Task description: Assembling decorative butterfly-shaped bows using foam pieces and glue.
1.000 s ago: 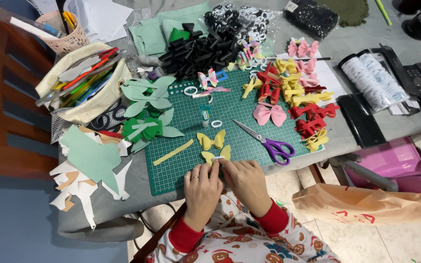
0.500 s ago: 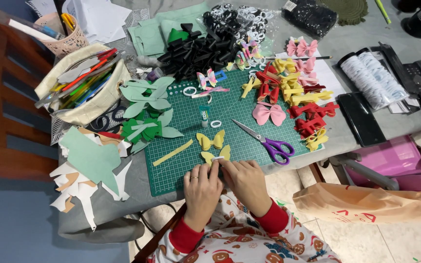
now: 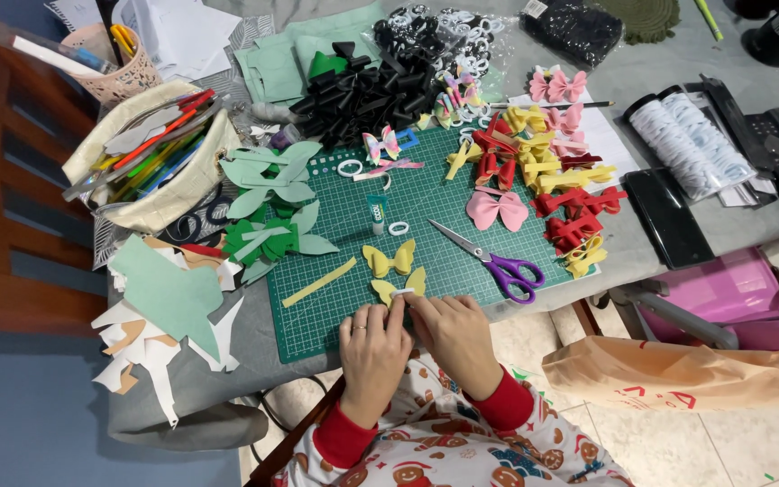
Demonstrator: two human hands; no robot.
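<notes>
Pinching a yellow bow (image 3: 400,289) at its middle with both hands – left hand (image 3: 373,352) and right hand (image 3: 455,335) closed on it, fingertips meeting over a pale band at the near edge of the green cutting mat (image 3: 353,271). Barely shifted from 1 second ago – same grip, same spot. Just beyond: a 2nd yellow bow (image 3: 389,260), purple-handled scissors (image 3: 498,261).

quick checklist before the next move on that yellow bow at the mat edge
1. Both hands on the work: left hand and right hand meet at the yellow bow: ok.
2. White band at the bow's centre fully wrapped: cannot tell.
3. Bow over the green cutting mat: ok.
4. Purple-handled scissors apart from the fingers: ok.
5. Glue stick upright on the mat: ok.
</notes>
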